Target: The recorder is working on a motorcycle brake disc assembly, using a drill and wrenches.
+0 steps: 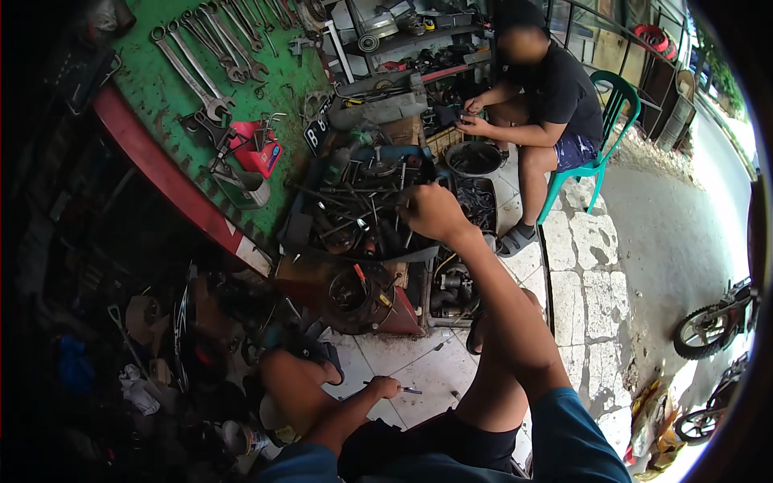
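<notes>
My left hand [385, 388] is low, between my knees, closed around a thin metal rod-like tool [411, 390] whose shiny end sticks out to the right. Stretched forward, my right hand [435, 213] is over the right side of a large tray [390, 256] heaped with dark, greasy hand tools. Its fingers are curled down among the tools, and what they grip, if anything, is hidden. Several metal rods and sockets [361, 224] lie in the heap to the left of that hand.
A green board [169, 105] with hung wrenches [189, 68] leans at left. A person [555, 105] sits on a green chair [624, 121], handling something small. A dark round basin [473, 158] and a bin of metal parts [477, 201] stand right of the tray. A motorcycle wheel [699, 334] is far right.
</notes>
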The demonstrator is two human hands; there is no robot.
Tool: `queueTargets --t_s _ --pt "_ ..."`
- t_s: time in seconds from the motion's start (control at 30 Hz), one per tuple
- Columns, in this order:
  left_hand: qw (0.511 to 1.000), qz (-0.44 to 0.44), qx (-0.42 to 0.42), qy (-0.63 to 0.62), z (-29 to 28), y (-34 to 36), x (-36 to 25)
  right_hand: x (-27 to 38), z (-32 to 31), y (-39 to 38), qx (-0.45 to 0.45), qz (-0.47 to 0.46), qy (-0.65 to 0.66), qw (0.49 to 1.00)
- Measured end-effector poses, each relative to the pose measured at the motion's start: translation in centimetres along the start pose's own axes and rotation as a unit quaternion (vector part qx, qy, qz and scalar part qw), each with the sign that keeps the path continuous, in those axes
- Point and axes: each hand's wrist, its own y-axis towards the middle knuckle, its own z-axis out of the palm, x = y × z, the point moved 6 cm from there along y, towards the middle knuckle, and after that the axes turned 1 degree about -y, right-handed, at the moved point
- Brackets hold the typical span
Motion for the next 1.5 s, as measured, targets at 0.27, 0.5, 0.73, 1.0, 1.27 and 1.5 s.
queueTargets --t_s 0.27,0.5,0.73,1.0,1.27,1.5 --pt "0.993 0.046 -0.084 -0.067 -5.4 -6.5 -1.7 5.7 3.8 -1.4 0.059 -0.052 0.173 0.982" --pt "0.963 0.075 -0.225 -0.125 -13.4 -22.5 -3.5 14.7 5.8 -9.2 0.405 0.008 0.495 0.768" --pt "0.803 0.174 -0.452 -0.347 -17.6 -37.9 1.5 12.8 8.7 -13.9 0.246 0.092 0.551 0.792" --pt "0.594 0.292 -0.53 -0.53 -19.1 -40.1 11.4 18.3 14.6 -20.8 0.511 0.019 0.474 0.717" --pt "0.523 -0.076 -0.638 -0.56 -16.2 -28.5 21.5 13.8 19.6 -22.4 0.424 0.133 0.278 0.851" --pt "0.431 -0.132 -0.673 -0.586 -15.7 -27.1 21.5 6.9 26.9 -25.4 0.452 0.077 0.082 0.885"
